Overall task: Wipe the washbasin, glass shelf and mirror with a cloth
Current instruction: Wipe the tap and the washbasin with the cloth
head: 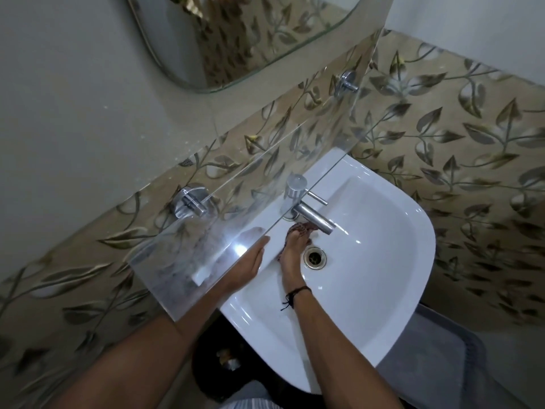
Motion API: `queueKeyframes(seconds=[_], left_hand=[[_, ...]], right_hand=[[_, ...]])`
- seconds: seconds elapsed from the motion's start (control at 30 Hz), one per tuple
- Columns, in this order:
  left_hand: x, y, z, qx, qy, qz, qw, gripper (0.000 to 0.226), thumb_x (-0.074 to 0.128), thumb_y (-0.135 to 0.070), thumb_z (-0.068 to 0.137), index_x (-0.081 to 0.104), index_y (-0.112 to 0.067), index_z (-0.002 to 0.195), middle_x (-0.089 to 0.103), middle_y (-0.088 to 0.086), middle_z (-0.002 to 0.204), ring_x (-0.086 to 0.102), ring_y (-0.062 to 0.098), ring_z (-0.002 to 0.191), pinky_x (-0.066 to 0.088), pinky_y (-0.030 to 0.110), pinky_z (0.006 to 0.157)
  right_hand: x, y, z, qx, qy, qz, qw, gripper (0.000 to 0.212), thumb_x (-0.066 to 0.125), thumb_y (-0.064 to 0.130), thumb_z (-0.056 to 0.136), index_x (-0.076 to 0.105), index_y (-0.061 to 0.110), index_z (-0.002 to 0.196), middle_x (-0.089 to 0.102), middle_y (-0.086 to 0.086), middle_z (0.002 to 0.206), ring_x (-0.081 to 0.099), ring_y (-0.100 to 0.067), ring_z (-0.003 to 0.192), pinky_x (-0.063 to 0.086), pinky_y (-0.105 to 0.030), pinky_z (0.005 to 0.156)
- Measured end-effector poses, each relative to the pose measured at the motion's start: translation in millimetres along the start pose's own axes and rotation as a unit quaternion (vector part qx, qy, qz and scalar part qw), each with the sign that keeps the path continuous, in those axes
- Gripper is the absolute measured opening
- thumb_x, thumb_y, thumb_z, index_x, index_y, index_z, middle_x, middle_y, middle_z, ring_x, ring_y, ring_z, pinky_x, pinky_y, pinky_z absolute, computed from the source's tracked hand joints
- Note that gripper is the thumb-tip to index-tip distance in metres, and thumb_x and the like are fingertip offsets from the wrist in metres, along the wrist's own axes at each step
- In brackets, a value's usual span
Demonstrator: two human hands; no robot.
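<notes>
Dark patterned cloth (pixel 298 231) under our right hand (pixel 292 252), fingers pressed flat on it beside the drain (pixel 315 257), left hand (pixel 250 268) spread under the glass shelf (pixel 236 208): washbasin (pixel 383 261) step, we judge; next, sweep outward.

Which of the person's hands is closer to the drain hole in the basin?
Right. The right hand presses a dark cloth just beside the drain, below the tap. The left hand lies farther off, partly under the glass shelf.

Dim, soft picture; glare on the glass shelf (pixel 239 246) (edges bend, wide-angle).
</notes>
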State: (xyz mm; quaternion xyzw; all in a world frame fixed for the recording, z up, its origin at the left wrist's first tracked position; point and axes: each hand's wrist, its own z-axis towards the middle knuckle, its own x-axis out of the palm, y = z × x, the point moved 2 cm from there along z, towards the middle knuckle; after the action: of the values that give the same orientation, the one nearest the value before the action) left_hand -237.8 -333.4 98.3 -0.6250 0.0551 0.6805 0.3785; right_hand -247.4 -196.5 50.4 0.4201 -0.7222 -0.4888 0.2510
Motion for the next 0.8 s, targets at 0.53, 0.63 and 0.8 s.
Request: queueKeyframes(seconds=[0.53, 0.63, 0.8], left_hand=[[-10, 1, 1, 0.008, -0.016, 0.023, 1.0, 0.026, 0.048, -0.007, 0.103, 0.06, -0.008, 0.127, 0.056, 0.012, 0.135, 0.047, 0.023, 0.128, 0.024, 0.019, 0.113], [-7, 4, 2, 0.014, -0.028, 0.025, 0.999, 0.024, 0.049, -0.011, 0.104, 0.061, -0.008, 0.125, 0.057, 0.011, 0.133, 0.05, 0.025, 0.125, 0.035, 0.029, 0.11], [-10, 3, 1, 0.014, -0.028, 0.031, 0.999, 0.025, 0.048, -0.013, 0.105, 0.06, -0.009, 0.126, 0.056, 0.009, 0.133, 0.05, 0.024, 0.125, 0.039, 0.033, 0.108]], right_hand=[[-17, -11, -130, -0.12, 0.261, -0.485, 0.826, 0.036, 0.031, 0.024, 0.103, 0.062, 0.006, 0.101, 0.064, -0.02, 0.116, 0.055, -0.034, 0.113, 0.036, -0.042, 0.097], [-17, 4, -141, -0.172, 0.27, -0.484, 0.814, 0.035, 0.027, 0.031, 0.097, 0.053, 0.019, 0.077, 0.067, -0.014, 0.095, 0.058, -0.034, 0.097, 0.044, -0.04, 0.083], [-17, 9, -127, -0.09, 0.308, -0.478, 0.818, 0.032, 0.031, 0.015, 0.103, 0.059, 0.002, 0.093, 0.065, -0.022, 0.104, 0.056, -0.036, 0.109, 0.044, -0.044, 0.093]])
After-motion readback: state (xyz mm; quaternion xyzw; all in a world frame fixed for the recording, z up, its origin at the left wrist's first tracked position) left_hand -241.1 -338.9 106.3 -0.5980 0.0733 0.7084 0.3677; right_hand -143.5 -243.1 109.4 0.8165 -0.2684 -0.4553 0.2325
